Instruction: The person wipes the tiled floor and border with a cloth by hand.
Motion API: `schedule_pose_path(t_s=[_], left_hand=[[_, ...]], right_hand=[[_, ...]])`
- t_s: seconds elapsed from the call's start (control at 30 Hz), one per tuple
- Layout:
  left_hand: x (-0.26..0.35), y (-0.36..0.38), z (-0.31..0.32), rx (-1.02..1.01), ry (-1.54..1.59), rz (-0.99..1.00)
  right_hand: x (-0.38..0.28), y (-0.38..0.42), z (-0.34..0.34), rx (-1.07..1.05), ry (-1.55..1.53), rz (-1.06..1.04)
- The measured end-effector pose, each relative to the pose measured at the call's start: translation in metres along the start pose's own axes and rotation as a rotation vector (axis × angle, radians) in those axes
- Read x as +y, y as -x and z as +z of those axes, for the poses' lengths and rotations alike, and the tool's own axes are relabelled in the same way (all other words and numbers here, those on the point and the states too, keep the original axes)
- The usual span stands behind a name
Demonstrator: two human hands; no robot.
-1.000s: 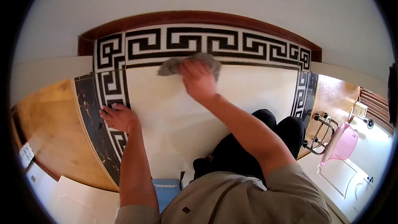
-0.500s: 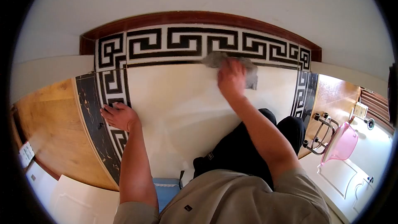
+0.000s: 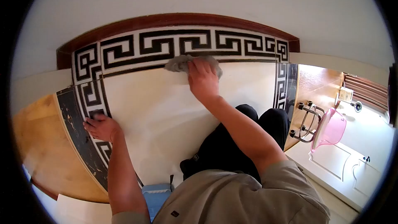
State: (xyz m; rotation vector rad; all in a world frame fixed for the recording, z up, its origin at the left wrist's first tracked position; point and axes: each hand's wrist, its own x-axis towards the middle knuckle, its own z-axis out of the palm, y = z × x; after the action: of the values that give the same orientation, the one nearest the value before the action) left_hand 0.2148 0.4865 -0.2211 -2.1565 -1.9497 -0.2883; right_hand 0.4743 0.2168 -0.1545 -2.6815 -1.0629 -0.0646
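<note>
A crumpled grey cloth (image 3: 178, 64) lies on the floor where the cream tile (image 3: 153, 108) meets the black-and-white key-pattern border (image 3: 155, 43). My right hand (image 3: 203, 82) is on top of it, with the fingers curled over and gripping it. Part of the cloth is hidden under that hand. Over on the left, my left hand (image 3: 103, 128) rests flat on the side strip of the patterned border, fingers stretched out and holding nothing.
Dark red skirting (image 3: 182, 19) runs along the wall ahead. On the right are a metal-legged stool (image 3: 307, 121), a pink basin (image 3: 331, 130) and a white panelled door (image 3: 331, 166). A blue object (image 3: 156, 197) is beside my body, and wooden flooring (image 3: 39, 137) lies at left.
My right hand and the cloth have slid a little to the left along the border. The whole view has shifted, while my left hand stays on the side strip.
</note>
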Motion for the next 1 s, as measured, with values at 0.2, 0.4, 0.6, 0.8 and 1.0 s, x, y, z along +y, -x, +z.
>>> schedule_pose_path(t_s=[0.2, 0.4, 0.6, 0.8, 1.0], left_hand=[[-0.002, 0.002, 0.005, 0.048, -0.032, 0.044], [-0.011, 0.001, 0.018, 0.007, -0.030, 0.016], [-0.009, -0.002, 0.006, -0.079, 0.016, 0.029], [-0.017, -0.006, 0.008, -0.119, 0.007, 0.055], [-0.025, -0.015, 0.020, -0.168, 0.299, -0.044]], right_hand=[[0.016, 0.012, -0.003, -0.026, -0.029, 0.134], [-0.014, 0.006, 0.014, 0.089, -0.183, 0.063], [-0.017, 0.008, 0.023, 0.083, -0.178, 0.056], [-0.011, 0.005, 0.024, 0.076, -0.230, 0.070], [-0.005, 0.011, 0.038, 0.119, -0.260, 0.084]])
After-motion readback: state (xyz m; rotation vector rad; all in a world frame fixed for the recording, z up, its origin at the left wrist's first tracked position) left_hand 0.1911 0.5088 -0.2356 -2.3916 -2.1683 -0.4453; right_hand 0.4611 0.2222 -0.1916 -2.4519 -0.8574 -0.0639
